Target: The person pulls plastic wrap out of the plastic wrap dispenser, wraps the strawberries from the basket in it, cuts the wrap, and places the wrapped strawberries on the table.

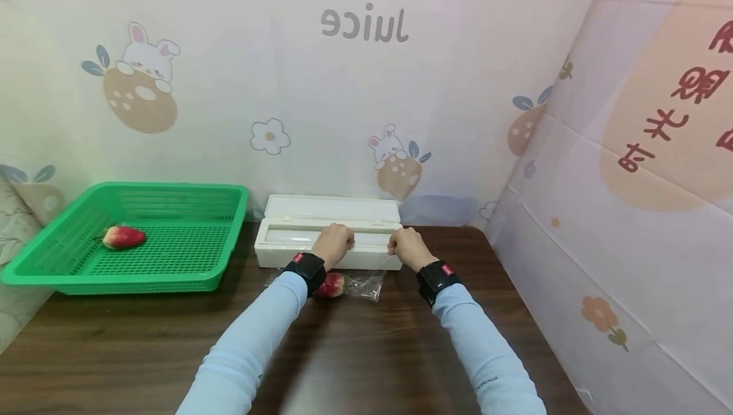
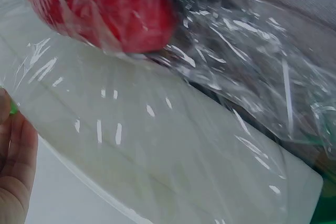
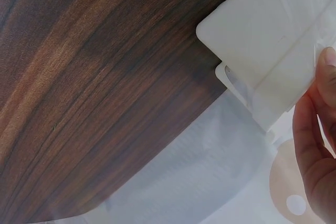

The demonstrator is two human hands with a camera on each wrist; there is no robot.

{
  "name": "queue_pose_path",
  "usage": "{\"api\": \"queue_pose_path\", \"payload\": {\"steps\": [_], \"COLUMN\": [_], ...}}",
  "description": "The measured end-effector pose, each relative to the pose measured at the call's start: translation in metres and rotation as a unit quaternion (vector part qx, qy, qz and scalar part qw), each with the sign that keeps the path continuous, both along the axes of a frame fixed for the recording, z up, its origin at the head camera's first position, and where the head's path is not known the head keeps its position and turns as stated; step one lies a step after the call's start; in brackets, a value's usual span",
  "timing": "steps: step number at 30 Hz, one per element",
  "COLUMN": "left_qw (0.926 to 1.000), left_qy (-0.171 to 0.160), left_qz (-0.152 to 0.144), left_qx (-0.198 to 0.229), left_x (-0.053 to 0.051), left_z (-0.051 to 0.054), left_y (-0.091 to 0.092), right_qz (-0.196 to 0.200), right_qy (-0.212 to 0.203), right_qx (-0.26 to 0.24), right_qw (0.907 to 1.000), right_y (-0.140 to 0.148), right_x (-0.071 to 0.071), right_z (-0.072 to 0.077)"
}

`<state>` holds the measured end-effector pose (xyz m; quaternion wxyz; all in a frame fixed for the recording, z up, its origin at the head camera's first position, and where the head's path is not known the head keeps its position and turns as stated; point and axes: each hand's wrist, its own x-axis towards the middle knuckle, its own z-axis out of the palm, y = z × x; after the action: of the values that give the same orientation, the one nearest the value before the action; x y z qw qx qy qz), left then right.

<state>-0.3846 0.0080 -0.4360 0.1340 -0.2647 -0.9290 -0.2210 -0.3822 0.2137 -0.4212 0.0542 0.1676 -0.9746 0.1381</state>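
A white cling film box (image 1: 329, 257) with its lid raised stands against the back wall. Clear plastic film (image 2: 231, 61) stretches over its front and down to the table. Beneath this film lies a red fruit (image 1: 331, 285) with a pale end, partly hidden by my left wrist. My left hand (image 1: 335, 246) is at the middle of the box, fingers curled, pinching the film's edge. At the box's right end, my right hand (image 1: 410, 247) pinches the film between thumb and fingers (image 3: 310, 140).
To the left is a green plastic basket (image 1: 226, 256) with another red and pale fruit (image 1: 123, 237) inside. The dark wooden table (image 1: 366, 364) meets a printed cloth wall (image 1: 321, 103) behind and another on the right.
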Motion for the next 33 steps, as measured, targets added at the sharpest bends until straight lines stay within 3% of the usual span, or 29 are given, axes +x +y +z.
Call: {"api": "queue_pose_path", "payload": {"steps": [11,21,33], "left_qw": [0.9998,0.9971,0.9961], "left_qy": [-0.02,-0.005,0.033], "left_qz": [0.0,-0.016,-0.006], "left_qx": [-0.002,-0.074,-0.081], "left_x": [-0.001,0.0,0.002], "left_z": [0.001,0.014,0.013], "left_y": [-0.015,-0.007,-0.006], "right_qz": [-0.004,-0.006,-0.004], "right_qy": [0.01,0.017,0.019], "right_qx": [0.003,0.008,0.016], "right_qw": [0.9999,0.9998,0.9997], "right_y": [0.003,0.004,-0.001], "right_x": [-0.003,-0.003,-0.003], "right_z": [-0.002,-0.001,-0.003]}}
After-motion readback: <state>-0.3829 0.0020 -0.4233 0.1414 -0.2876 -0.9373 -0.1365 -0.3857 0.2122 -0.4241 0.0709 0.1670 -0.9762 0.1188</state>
